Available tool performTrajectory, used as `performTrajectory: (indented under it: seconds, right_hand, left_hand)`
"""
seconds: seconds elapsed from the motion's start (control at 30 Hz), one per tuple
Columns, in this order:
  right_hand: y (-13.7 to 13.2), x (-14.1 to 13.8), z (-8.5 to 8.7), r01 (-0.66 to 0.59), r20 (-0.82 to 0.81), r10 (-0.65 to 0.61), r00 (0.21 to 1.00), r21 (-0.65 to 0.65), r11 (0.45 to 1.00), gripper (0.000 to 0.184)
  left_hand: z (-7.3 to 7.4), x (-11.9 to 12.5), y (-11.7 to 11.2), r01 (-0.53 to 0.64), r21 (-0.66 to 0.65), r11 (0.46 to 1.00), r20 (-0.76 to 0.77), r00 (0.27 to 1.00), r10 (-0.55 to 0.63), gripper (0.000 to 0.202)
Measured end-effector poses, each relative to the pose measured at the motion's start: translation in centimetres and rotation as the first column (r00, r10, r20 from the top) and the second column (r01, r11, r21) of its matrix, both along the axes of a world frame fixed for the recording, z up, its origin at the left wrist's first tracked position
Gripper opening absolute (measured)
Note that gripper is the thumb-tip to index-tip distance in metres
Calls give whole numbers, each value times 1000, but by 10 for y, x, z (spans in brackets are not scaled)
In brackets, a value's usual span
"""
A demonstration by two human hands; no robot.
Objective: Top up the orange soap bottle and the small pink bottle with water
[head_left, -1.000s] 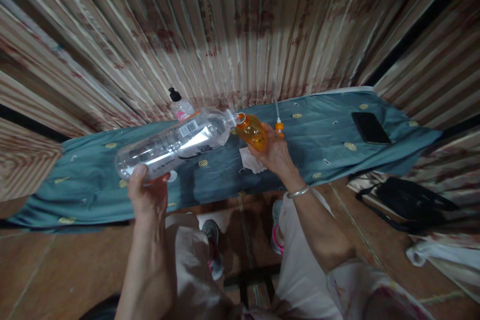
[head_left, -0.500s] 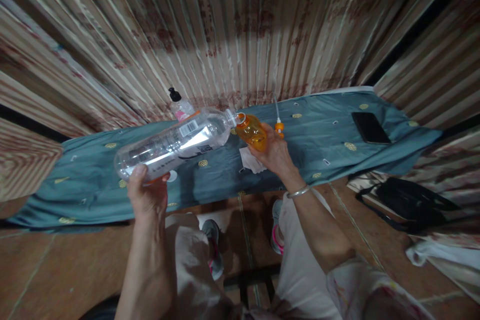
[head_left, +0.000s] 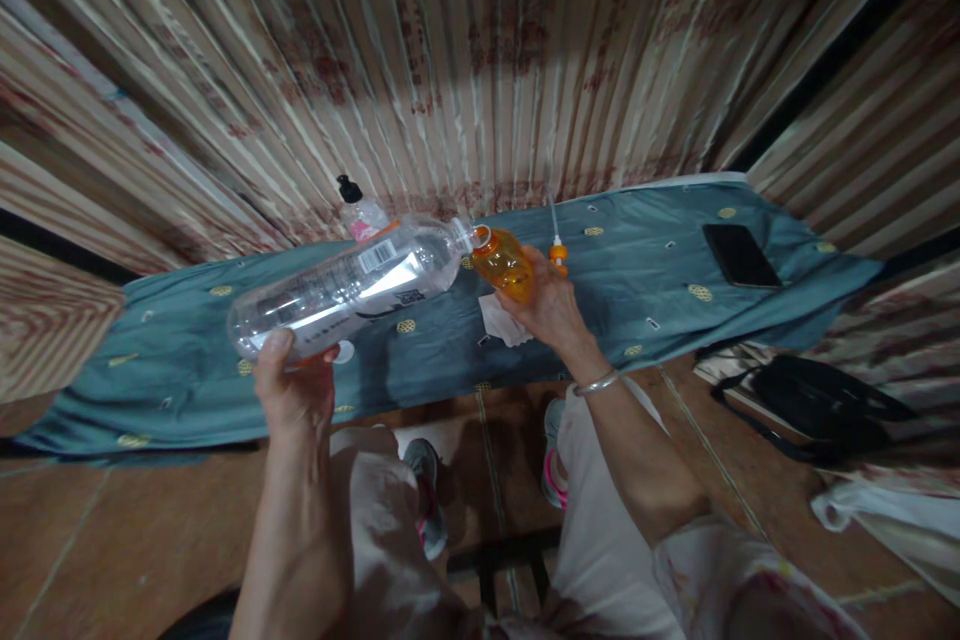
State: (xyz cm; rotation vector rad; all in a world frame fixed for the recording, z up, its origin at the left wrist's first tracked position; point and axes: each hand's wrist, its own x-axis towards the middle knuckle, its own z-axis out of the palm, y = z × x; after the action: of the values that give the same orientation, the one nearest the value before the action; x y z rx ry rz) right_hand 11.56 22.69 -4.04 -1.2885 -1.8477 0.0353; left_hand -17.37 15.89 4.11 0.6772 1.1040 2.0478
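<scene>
My left hand [head_left: 292, 385] is closed round the lower end of a large clear plastic bottle [head_left: 352, 285], which lies nearly level in the air with its neck pointing right. In my right hand [head_left: 551, 300] is a small orange see-through bottle [head_left: 504, 265], tilted so its open mouth meets the big bottle's mouth. Whether liquid passes between them I cannot tell. Just beyond my right hand stands an orange pump head [head_left: 558, 255] with a clear dip tube. A crumpled tissue [head_left: 504, 322] lies below the orange bottle, and a white round cap [head_left: 344, 352] beside my left hand.
A green patterned cloth [head_left: 420, 370] covers the narrow table. Behind the large bottle stands a clear bottle with a black pump [head_left: 349, 190]. At the right lie a black phone [head_left: 741, 256] and, lower down, a black bag [head_left: 825, 405]. Pleated curtains [head_left: 480, 70] close off the back.
</scene>
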Motion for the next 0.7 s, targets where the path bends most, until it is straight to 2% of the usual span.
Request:
performTrajectory:
  seconds: [0.3, 0.7]
  right_hand:
    - [0, -1, 1, 6, 0, -6, 1000, 27, 1000, 58]
    - [-1, -1, 2, 12, -6, -12, 1000, -16, 1000, 60]
  left_hand:
    - [1, 1, 0, 6, 12, 1000, 1, 1000, -6, 50]
    - [4, 1, -1, 14, 5, 1000, -1, 1000, -14, 46]
